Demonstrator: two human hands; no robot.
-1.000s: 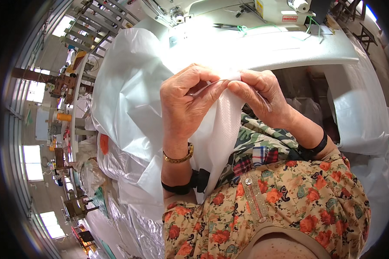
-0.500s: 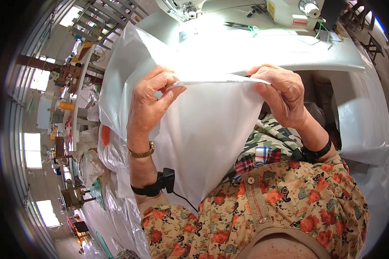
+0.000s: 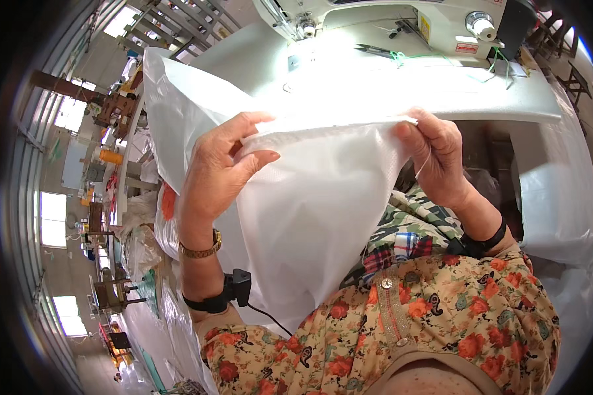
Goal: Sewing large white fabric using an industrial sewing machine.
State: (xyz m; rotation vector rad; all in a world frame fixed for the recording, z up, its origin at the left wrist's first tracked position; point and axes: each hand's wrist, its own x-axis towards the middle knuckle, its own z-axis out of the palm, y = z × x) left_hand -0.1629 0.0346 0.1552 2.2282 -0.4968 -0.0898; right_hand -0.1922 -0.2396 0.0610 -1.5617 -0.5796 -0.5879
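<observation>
A white, semi-sheer woven plastic sheet [image 3: 310, 197] hangs in front of me, its folded upper edge stretched between my hands. My left hand [image 3: 221, 161] holds the left end of that edge loosely, thumb in front and apart from the forefinger; its other fingers are partly hidden. At the right end, my right hand [image 3: 435, 151] pinches the edge between thumb and fingers. A thin white thread dangles beside that hand. Beyond the sheet stands a white sewing machine [image 3: 435, 26], its lamp lighting the needle area brightly.
The pale sewing table [image 3: 507, 95] spans the far side. Dark snips [image 3: 373, 49] and green thread [image 3: 398, 58] lie on it. More white sheeting [image 3: 184, 92] spreads at the left. Shelves with an orange thread cone [image 3: 111, 157] stand further left.
My left hand has moved slightly left and down, and its thumb and forefinger have spread apart. The right hand still pinches the edge, slightly further right. The view has shifted a little.
</observation>
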